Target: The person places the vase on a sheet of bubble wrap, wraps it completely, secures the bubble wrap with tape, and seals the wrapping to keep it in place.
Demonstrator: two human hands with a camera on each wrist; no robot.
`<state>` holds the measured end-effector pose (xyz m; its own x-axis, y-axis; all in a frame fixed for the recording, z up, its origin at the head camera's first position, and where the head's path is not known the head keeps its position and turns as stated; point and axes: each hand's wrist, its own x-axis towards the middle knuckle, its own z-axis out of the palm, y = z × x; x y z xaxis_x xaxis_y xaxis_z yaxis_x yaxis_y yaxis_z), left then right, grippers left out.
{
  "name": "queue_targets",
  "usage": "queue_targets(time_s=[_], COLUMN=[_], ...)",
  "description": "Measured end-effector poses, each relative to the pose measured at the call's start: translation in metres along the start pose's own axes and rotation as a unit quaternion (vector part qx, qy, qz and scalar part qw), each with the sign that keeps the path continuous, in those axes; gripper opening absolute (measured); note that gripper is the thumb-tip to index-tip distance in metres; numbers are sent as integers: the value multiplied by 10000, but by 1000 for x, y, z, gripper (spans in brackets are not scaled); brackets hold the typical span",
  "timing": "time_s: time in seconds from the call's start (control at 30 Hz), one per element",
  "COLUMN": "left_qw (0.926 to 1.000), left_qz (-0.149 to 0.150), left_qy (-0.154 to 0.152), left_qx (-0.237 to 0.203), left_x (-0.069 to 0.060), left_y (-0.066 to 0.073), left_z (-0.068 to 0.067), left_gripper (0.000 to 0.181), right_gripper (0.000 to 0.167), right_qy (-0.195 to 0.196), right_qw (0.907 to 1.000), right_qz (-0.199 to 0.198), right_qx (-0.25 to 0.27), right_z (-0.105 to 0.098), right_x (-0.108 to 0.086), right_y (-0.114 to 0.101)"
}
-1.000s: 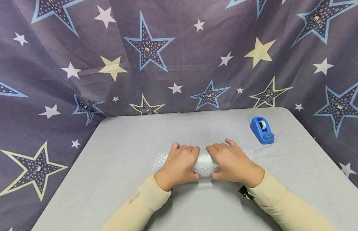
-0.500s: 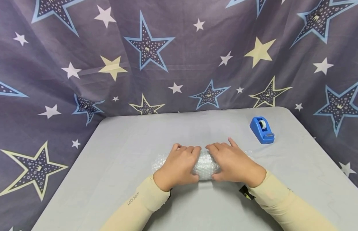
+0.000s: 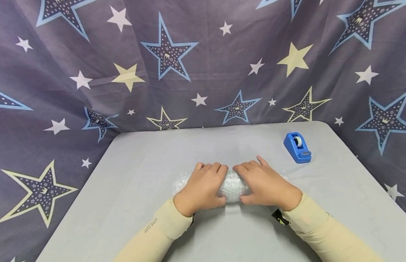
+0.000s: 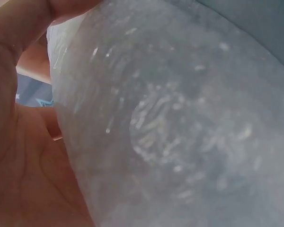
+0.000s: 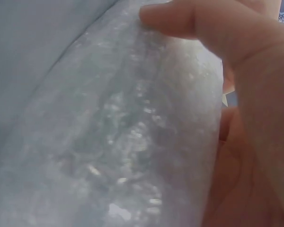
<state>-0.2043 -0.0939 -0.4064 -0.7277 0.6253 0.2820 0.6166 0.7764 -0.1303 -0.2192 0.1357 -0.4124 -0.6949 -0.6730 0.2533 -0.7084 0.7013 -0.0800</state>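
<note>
A roll of clear bubble wrap (image 3: 233, 187) lies crosswise on the table in the head view. My left hand (image 3: 204, 187) grips it left of the middle, thumb on the near side and fingers curled over the top. On the other half, my right hand (image 3: 265, 183) holds it the same way, one finger sticking up. A short stretch of wrap shows between the hands. Each wrist view is filled by the rolled end of the bubble wrap (image 4: 170, 123), seen close and blurred. Whatever may lie inside the bubble wrap (image 5: 128, 142) cannot be made out.
A blue tape dispenser (image 3: 298, 147) with a roll of tape stands toward the back right of the grey table (image 3: 150, 153). Behind the table and along its sides hangs a dark curtain (image 3: 203, 65) printed with stars.
The bubble wrap between the hands has turned slightly, its surface pattern differing. My hands keep nearly the same grip and place, with only small finger shifts.
</note>
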Motion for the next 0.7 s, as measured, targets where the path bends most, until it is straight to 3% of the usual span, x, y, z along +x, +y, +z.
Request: queue_targets(time_s=[0.7], left_qw=[9998], left_qz=[-25], left_qy=[171], left_qx=[-90], left_x=[0], left_y=[-3], left_z=[2], left_gripper=[65], right_gripper=[77], right_qy=[241], right_qw=[9997], right_qz=[-59], right_qx=[-71], right_z=[-1], right_x=[1], right_y=[5])
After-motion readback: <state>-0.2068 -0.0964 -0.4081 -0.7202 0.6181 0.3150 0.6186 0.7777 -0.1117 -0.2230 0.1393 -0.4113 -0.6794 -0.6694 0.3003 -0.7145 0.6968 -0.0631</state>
